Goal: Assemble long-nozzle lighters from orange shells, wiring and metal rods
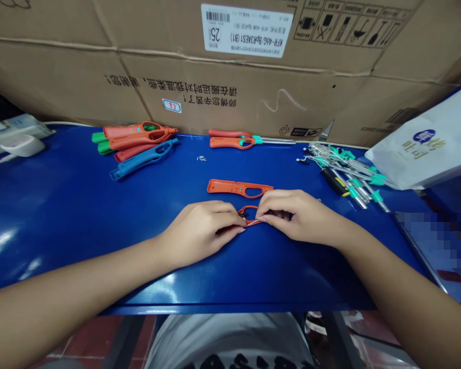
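Note:
Low over the blue table, an orange lighter shell half [249, 208] with a finger loop lies between my two hands, mostly covered by them. My left hand [202, 228] is closed around its left end, thumb and fingers pinched. At the other end my right hand [305, 215] pinches near the loop, by a thin whitish wire [254, 221]. Exactly what its fingertips grip is hard to see. Just beyond, a second orange shell half [223, 186] rests with its hollow inside facing up. Farther back, lighters with orange and red handles [230, 142] lie side by side, one with a metal tube.
Orange, red, green and blue shells [138, 137] are piled at the back left. Metal lighter tubes [355, 171] and a black-yellow screwdriver [333, 182] lie at the right, beside a white bag [426, 141]. A cardboard box [169, 66] borders the back. Small white pieces [201, 158] lie mid-table.

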The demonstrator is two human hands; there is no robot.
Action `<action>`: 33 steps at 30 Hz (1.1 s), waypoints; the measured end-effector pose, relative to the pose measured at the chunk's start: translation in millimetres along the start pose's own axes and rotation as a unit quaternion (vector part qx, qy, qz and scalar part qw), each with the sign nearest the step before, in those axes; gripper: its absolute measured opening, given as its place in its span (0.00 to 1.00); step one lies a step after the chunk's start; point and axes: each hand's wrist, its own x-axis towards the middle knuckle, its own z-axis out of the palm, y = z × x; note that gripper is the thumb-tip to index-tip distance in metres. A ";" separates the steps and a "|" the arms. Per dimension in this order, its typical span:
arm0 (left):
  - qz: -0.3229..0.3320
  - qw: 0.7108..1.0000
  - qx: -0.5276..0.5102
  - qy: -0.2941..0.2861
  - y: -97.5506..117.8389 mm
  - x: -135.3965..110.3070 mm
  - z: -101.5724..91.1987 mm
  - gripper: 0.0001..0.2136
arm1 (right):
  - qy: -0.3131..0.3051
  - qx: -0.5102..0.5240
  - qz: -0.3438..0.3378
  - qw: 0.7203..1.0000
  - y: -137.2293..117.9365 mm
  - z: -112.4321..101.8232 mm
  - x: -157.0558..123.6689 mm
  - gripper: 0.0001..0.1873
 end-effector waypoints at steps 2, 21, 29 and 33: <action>0.002 1.000 0.000 0.001 0.2 0.1 -0.3 0.07 | -0.001 0.003 -0.001 1.000 -0.7 -0.4 -0.8 0.07; 0.003 1.000 0.004 -0.016 1.9 0.2 1.2 0.13 | 0.005 -0.018 -0.006 1.000 -0.3 -0.1 -1.4 0.05; -0.002 1.000 -0.001 -0.019 1.5 0.2 1.9 0.13 | 0.021 -0.015 -0.010 1.000 1.4 0.9 -0.5 0.06; -0.001 1.000 0.003 -0.014 1.6 0.4 2.6 0.13 | 0.024 -0.012 -0.016 1.000 2.6 1.2 -0.3 0.06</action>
